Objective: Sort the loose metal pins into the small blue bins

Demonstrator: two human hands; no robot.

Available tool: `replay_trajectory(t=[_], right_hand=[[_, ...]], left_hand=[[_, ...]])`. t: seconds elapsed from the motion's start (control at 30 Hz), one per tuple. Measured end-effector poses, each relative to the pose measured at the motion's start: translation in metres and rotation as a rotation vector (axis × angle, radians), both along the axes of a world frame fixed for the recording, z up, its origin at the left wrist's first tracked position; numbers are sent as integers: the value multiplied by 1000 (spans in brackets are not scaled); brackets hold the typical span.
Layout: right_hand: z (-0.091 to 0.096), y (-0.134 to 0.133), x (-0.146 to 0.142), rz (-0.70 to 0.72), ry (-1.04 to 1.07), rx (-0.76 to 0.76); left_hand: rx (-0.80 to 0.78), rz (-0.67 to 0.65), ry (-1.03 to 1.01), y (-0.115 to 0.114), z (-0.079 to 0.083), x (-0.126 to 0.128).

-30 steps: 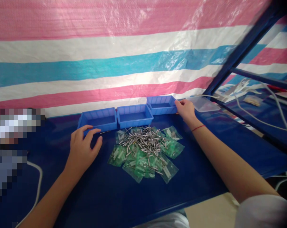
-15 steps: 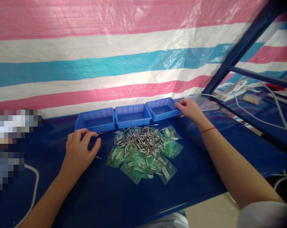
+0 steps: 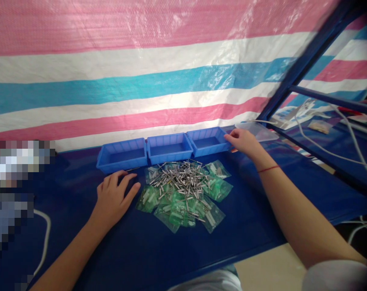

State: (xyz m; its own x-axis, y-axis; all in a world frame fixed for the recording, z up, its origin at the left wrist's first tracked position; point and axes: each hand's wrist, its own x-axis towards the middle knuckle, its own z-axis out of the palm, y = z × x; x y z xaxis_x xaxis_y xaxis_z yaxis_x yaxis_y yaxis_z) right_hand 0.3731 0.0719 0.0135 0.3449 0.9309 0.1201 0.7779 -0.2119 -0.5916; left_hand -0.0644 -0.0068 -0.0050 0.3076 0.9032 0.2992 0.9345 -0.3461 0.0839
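Note:
Three empty blue bins stand in a row at the back of the blue table: the left bin, the middle bin and the right bin. In front of them lies a heap of small metal pins on several green plastic bags. My left hand rests on the table just left of the heap, below the left bin, with its fingers arched and apart. My right hand grips the right end of the right bin.
A clear plastic tray lies right behind my right hand. A striped tarp closes off the back. A slanted blue frame post and white cables stand at the right; another white cable lies at the left.
My right hand has pulled the right bin forward into line with the other two. My left hand has slid right and nearer, over the spot where a loose pin lay.

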Motion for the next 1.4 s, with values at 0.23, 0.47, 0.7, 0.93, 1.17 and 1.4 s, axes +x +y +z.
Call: replay_trajectory(t=[0.23, 0.47, 0.7, 0.93, 1.17, 1.4], right_hand=[[5, -6, 2, -9, -75, 58], [22, -58, -53, 279, -211, 331], [1, -115, -100, 792, -156, 246], [2, -97, -138, 955, -336, 289], [-6, -87, -150, 879, -350, 365], [-3, -79, -151, 724, -294, 396]], left_hand=[[33, -6, -10, 1, -1, 1], [-6, -107, -95, 3, 4, 25], [-36, -199, -375, 10, 1, 58], [-4, -218, -620, 8, -1, 59], [-72, -204, -663, 2, -3, 60], [-84, -182, -789, 6, -7, 59]])
